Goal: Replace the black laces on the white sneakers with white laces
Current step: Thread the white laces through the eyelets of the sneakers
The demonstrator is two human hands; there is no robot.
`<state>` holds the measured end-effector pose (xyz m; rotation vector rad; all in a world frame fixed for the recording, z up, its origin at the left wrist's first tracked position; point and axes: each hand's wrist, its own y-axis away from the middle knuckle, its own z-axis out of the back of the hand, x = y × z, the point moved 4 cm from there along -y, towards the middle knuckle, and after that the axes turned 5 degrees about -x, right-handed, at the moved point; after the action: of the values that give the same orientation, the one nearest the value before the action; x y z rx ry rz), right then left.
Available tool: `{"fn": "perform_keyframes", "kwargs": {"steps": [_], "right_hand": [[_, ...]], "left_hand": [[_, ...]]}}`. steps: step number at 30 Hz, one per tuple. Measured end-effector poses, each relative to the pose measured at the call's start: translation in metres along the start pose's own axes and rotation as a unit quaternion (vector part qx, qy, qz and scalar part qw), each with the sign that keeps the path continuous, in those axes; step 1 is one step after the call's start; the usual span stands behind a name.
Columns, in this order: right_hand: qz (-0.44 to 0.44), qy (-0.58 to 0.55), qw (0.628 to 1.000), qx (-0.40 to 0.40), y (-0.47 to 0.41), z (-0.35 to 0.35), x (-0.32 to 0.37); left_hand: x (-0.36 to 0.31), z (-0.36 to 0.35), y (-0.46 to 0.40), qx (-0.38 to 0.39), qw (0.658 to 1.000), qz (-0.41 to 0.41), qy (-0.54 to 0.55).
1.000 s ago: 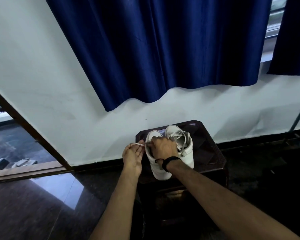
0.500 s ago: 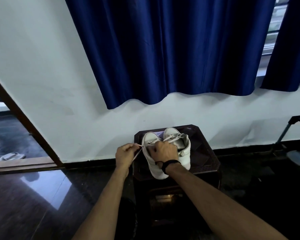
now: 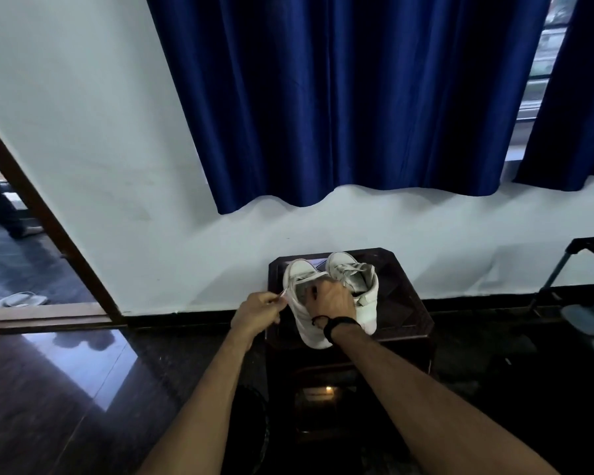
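Note:
Two white sneakers stand side by side on a small dark wooden table [image 3: 405, 303], toes toward the wall. My right hand [image 3: 330, 298] rests on top of the left sneaker [image 3: 300, 282], fingers curled over its tongue and eyelets. Just left of that shoe, my left hand [image 3: 256, 311] pinches the tip of a white lace [image 3: 283, 292] that runs into the shoe's side. The right sneaker [image 3: 355, 279] carries white laces and is untouched. No black lace is visible.
A white wall with a blue curtain [image 3: 340, 97] rises behind the table. A doorway [image 3: 18, 241] opens at the left, with a person's leg and a sandal [image 3: 18, 299] beyond it. A dark rack [image 3: 583, 269] stands at the right. The floor is dark and glossy.
My left hand has drawn slightly left and down, away from the shoe, with the lace tip pinched. The camera view has shifted a little; my right hand stays on the left sneaker.

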<state>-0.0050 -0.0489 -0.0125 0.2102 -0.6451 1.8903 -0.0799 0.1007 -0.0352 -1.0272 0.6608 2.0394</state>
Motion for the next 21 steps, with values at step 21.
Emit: {"fn": "perform_keyframes", "kwargs": {"steps": [21], "right_hand": [[0.010,-0.069,0.992,0.109,-0.001,-0.003,-0.006]], "left_hand": [[0.009,-0.025,0.000,-0.114,0.950,0.084,0.279]]}}
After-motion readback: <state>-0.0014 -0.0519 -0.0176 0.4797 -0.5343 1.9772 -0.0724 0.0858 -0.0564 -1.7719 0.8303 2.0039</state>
